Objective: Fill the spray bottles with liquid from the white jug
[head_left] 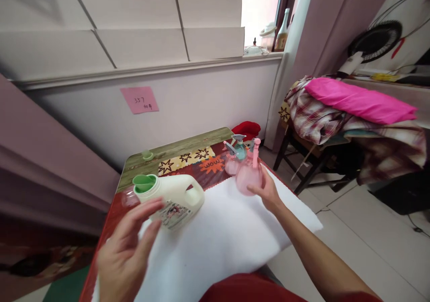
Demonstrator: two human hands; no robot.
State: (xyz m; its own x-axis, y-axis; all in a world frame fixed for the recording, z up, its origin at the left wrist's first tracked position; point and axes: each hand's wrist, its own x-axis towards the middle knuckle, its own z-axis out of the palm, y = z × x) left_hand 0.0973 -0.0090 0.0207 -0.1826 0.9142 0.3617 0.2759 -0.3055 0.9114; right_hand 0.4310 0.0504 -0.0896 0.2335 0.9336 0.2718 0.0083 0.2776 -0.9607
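My right hand (267,189) is wrapped round the side of a round pink spray bottle (247,180) with a pink trigger head, at the right side of the table. Just behind it stand a smaller pink spray bottle (231,165) with a grey top and a teal spray bottle (240,150). On the left, my left hand (129,248) has its fingers apart and holds nothing. It is in front of a cream-coloured jug (181,190) with a handle and a printed label. A green spout shows in the jug's mouth, which has no cap on.
A white cloth (215,244) covers the near part of the table. A small green cap (147,155) lies at the back left, near a clear plastic piece (129,197). A red item (248,129) is behind the bottles. Clothes (319,109) are heaped on a chair at the right.
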